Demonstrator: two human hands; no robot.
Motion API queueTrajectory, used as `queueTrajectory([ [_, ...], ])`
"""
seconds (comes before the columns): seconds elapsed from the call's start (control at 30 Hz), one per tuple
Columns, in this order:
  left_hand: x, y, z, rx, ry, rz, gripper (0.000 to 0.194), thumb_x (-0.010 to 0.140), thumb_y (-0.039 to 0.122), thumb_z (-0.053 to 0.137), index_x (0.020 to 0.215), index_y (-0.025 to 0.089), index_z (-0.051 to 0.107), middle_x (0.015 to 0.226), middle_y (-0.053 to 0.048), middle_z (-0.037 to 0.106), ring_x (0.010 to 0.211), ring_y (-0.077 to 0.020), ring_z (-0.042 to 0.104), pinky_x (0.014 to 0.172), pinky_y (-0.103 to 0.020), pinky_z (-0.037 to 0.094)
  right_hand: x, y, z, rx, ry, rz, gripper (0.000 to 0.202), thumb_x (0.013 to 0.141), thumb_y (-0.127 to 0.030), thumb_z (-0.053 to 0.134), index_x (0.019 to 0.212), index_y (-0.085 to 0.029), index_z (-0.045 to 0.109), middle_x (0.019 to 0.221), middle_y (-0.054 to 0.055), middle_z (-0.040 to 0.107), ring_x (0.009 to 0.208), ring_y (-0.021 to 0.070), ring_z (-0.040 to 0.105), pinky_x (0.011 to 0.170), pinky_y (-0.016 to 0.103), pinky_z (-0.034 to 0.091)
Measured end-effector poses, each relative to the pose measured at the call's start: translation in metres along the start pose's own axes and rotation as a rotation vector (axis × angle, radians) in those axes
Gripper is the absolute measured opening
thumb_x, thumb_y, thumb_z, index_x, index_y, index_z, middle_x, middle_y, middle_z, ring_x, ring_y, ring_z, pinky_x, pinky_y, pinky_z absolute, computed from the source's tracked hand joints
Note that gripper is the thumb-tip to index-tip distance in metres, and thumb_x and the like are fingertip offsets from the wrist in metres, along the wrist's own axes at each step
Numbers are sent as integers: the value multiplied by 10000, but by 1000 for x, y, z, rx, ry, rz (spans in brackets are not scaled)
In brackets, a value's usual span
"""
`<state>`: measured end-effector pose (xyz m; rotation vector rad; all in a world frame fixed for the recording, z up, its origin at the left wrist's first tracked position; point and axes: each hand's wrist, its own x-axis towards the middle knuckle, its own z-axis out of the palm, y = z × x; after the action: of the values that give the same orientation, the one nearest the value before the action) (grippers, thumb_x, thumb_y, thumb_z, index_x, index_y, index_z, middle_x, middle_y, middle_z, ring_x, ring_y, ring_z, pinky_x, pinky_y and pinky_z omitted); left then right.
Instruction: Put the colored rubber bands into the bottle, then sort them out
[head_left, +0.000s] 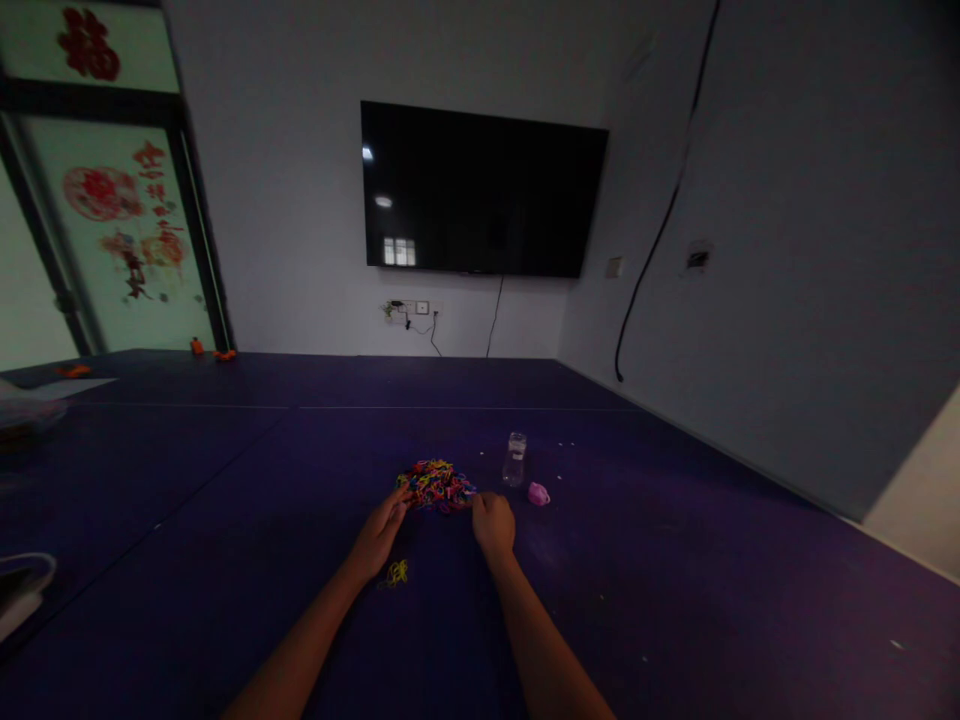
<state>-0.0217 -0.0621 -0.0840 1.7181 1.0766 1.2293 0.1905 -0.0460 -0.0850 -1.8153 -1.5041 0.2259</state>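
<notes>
A heap of small multicoloured rubber bands (pixel 436 484) lies on the dark purple surface in front of me. At its left edge is my left hand (pixel 379 532), fingers stretched out with the tips against the bands. My right hand (pixel 494 524) is curled closed by the heap's right edge; what its fingers hold, if anything, is hidden. Nearer to me, a small cluster of yellow rubber bands (pixel 397 573) lies beside my left wrist. Just beyond my right hand stands a clear plastic bottle (pixel 514 460), with a pink lid (pixel 538 494) lying next to it.
Small orange objects (pixel 224 355) sit far off by the door. A white-edged object (pixel 22 600) lies at the left edge. The purple floor (pixel 712 560) meets the walls at the back and right. A black television (pixel 484 195) hangs above, and a dark cable (pixel 660 235) runs down the right wall.
</notes>
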Motion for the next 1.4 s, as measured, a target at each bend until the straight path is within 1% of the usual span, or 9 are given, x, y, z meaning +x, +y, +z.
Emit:
queueTrajectory([
  [0.13, 1, -2, -2, 43, 92, 3, 600, 851, 591, 351, 1265, 179, 486, 1217, -122, 593, 1155, -243, 526, 1013, -423, 354, 3, 4, 4, 26, -8, -16, 298, 842, -246, 435, 760, -157, 708, 812, 116, 689, 861, 200, 612, 721, 236, 394],
  [0.33, 4, -3, -5, 38, 176, -48, 616, 849, 608, 302, 1190, 155, 542, 1072, -129, 655, 962, -245, 618, 787, -382, 490, 7, 9, 11, 106, -7, -48, 255, 815, -253, 478, 724, -170, 702, 795, 96, 692, 853, 198, 616, 726, 228, 404],
  [0.53, 4, -3, -6, 46, 183, -52, 614, 848, 604, 288, 1155, 153, 572, 934, -101, 685, 833, -219, 635, 729, -356, 489, 10, 13, 13, 259, 15, -111, 308, 812, -253, 429, 717, -180, 713, 787, 69, 702, 807, 187, 631, 730, 233, 436],
  [0.83, 4, -3, -5, 33, 187, -50, 610, 845, 610, 292, 1133, 159, 585, 878, -83, 686, 790, -209, 630, 725, -360, 484, 11, 8, 10, 425, 53, -169, 370, 826, -267, 371, 825, -161, 725, 886, 74, 713, 864, 185, 641, 759, 245, 466],
  [0.93, 4, -2, -5, 33, 185, -56, 627, 840, 621, 286, 1126, 151, 588, 874, -86, 686, 788, -211, 629, 722, -362, 482, 9, 8, 8, 405, 72, -139, 373, 820, -263, 366, 845, -155, 722, 901, 82, 710, 860, 181, 639, 765, 239, 455],
  [1.07, 4, -1, -6, 29, 182, -53, 650, 829, 641, 280, 1120, 150, 592, 867, -89, 685, 781, -212, 629, 713, -357, 477, 5, 9, 3, 333, 82, -79, 347, 803, -247, 397, 666, -162, 705, 743, 89, 697, 764, 194, 632, 720, 245, 435],
  [1.13, 4, -1, -5, 24, 178, -55, 664, 821, 651, 283, 1117, 145, 593, 861, -91, 684, 772, -211, 628, 707, -354, 474, 3, 8, 1, 258, 48, -75, 320, 799, -241, 431, 626, -171, 691, 730, 83, 692, 786, 194, 627, 733, 239, 420],
  [1.27, 4, -1, -5, 14, 183, -64, 678, 811, 663, 289, 1116, 140, 593, 853, -90, 684, 750, -206, 629, 693, -347, 474, 2, 2, -2, 36, -44, -96, 265, 812, -220, 459, 720, -185, 705, 833, 71, 702, 897, 185, 611, 782, 226, 398],
  [1.4, 4, -3, -5, 4, 183, -60, 678, 812, 661, 297, 1110, 127, 591, 850, -96, 686, 737, -205, 629, 707, -361, 477, 2, 1, -2, 2, -55, -91, 252, 834, -238, 469, 769, -179, 705, 858, 78, 699, 913, 188, 602, 787, 229, 392],
])
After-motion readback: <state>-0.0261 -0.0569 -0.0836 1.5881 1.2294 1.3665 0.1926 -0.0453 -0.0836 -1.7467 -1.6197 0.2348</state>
